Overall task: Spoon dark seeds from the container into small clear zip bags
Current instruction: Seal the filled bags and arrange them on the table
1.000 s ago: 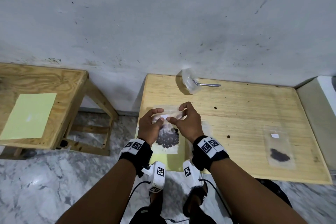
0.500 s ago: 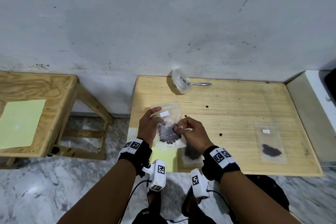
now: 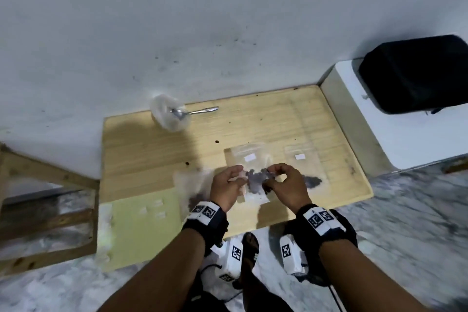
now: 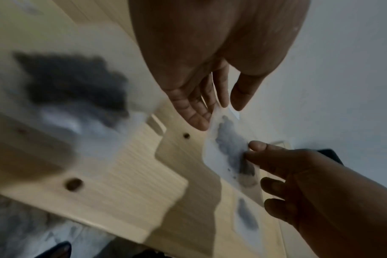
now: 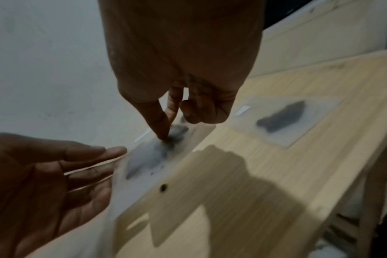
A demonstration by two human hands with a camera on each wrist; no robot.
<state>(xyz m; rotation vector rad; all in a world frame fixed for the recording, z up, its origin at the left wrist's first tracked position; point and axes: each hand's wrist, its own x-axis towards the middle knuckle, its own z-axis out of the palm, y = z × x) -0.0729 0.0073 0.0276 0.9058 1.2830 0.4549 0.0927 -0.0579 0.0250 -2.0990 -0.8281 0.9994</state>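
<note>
Spoon [image 3: 202, 110] in container [image 3: 164, 119], rear-left of held bag [image 3: 253, 159].

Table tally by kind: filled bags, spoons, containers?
filled bags: 3 (held bag, right bag, left bag)
spoon: 1
container: 1
Total: 5
Any empties on the green sheet are too blurred to count.

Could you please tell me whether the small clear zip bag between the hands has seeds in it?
Partly filled: dark seeds show through the small clear zip bag, pinched by the left hand and right hand.
</note>
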